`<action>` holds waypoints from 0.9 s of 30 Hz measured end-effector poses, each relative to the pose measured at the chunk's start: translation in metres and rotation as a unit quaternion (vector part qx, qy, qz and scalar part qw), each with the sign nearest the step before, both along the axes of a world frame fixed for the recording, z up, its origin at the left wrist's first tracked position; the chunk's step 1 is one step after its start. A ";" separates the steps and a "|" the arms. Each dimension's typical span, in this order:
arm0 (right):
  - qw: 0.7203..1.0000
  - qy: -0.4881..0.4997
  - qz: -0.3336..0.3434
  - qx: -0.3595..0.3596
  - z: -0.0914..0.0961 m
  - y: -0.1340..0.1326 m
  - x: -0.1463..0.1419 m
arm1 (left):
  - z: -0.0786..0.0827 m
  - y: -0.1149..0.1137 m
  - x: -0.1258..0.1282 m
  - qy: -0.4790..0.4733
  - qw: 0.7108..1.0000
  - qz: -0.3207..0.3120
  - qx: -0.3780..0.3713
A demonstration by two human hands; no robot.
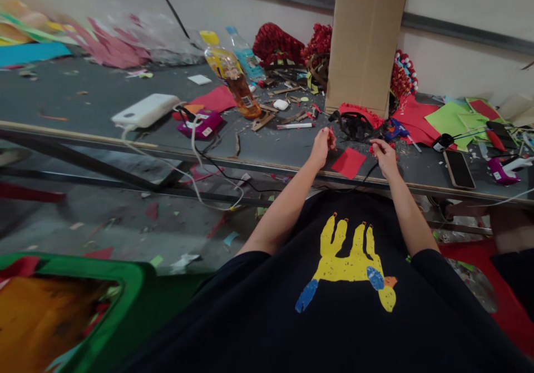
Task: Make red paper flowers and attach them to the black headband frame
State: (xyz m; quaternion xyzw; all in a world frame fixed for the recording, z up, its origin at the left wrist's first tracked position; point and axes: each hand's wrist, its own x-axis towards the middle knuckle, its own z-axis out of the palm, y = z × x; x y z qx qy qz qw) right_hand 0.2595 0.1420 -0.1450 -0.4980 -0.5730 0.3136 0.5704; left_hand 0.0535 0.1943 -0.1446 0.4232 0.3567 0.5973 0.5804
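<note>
My left hand (321, 146) is closed around a small crumpled red paper piece (332, 138) at the near edge of the grey table (83, 97). My right hand (384, 156) is pinched shut on a tiny red bit I can hardly make out. A red paper square (349, 162) lies flat between the two hands. Just beyond it sits a black and red paper bundle (356, 122).
A tall cardboard sheet (365, 39) stands against the wall. Two bottles (231, 75), a white power bank (145, 110) with cables, a marker (296, 126), a blue glue gun (395, 129), a phone (459, 168) and coloured paper sheets (453, 118) crowd the table. A green bin (120, 284) stands lower left.
</note>
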 end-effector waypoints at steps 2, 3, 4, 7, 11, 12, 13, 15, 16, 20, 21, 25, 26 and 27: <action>1.000 0.004 0.000 -0.001 0.001 0.000 0.000 | 0.000 0.000 -0.001 0.001 1.000 -0.008 0.004; 1.000 0.005 0.000 -0.002 0.001 -0.001 0.000 | 0.000 -0.001 -0.002 0.007 1.000 -0.008 0.010; 1.000 0.004 -0.001 -0.003 0.001 -0.001 0.000 | 0.000 -0.001 -0.002 0.016 1.000 -0.005 0.015; 1.000 0.006 0.000 -0.005 0.001 -0.001 0.000 | 0.001 -0.001 -0.003 0.023 1.000 0.008 0.015; 1.000 0.004 0.000 -0.003 -0.001 0.001 0.000 | 0.001 0.001 -0.003 0.001 1.000 0.020 0.009; 1.000 0.001 -0.001 -0.003 -0.002 0.001 0.000 | 0.001 0.001 -0.003 -0.006 1.000 0.020 0.002; 1.000 -0.001 -0.001 -0.003 -0.002 0.001 0.000 | 0.001 0.002 -0.003 -0.014 1.000 0.019 -0.009; 1.000 -0.001 0.000 -0.002 -0.003 0.002 0.001 | 0.001 0.002 -0.003 -0.032 0.999 0.010 -0.028; 1.000 0.001 -0.001 -0.001 -0.004 0.002 0.001 | 0.002 0.001 -0.003 -0.037 0.999 0.002 -0.031; 1.000 0.009 0.003 0.005 -0.004 0.002 0.001 | 0.005 -0.003 -0.002 -0.020 0.999 -0.013 -0.023; 1.000 0.008 0.004 0.007 -0.004 0.002 0.001 | 0.005 -0.004 -0.002 -0.010 1.000 -0.011 -0.024; 1.000 0.007 0.009 0.004 -0.003 0.001 0.001 | 0.007 -0.007 -0.001 0.007 1.000 0.005 -0.028; 1.000 0.017 0.012 0.003 -0.003 0.001 0.000 | 0.008 -0.006 -0.001 0.001 1.000 0.010 -0.028; 0.999 0.029 0.018 0.003 -0.003 0.001 0.000 | 0.008 -0.006 -0.002 -0.008 0.999 0.016 -0.028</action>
